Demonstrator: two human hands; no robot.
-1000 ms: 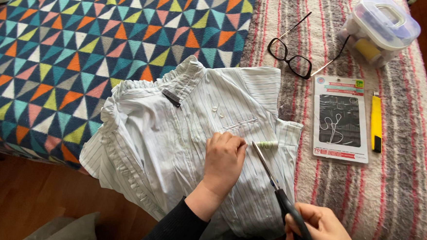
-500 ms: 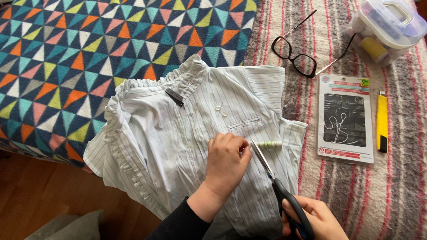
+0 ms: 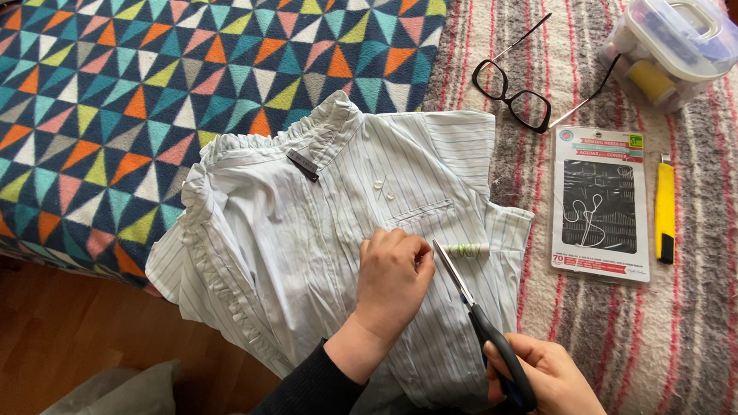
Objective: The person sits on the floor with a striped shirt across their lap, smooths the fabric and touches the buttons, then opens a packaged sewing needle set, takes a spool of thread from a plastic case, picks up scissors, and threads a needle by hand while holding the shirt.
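The left hand (image 3: 392, 278) pinches the striped shirt (image 3: 299, 254) flat; the right hand (image 3: 557, 390) grips scissors (image 3: 473, 310) — blades nearly closed. Snipping seems underway — the next cut likely needs a careful tip.

A white cotton blouse with thin pale stripes (image 3: 299, 254) lies near, on a triangle-patterned quilt of teal, orange, navy and yellow (image 3: 140, 78). To the right, a fuzzy blanket striped cream, grey and red (image 3: 682, 333) carries a yellow plastic utility knife (image 3: 664, 208) and black-framed glasses (image 3: 514, 93).

A wooden floor (image 3: 59, 343) shows below a bed covered by a triangle-patterned quilt (image 3: 140, 78) and a striped blanket (image 3: 682, 333).
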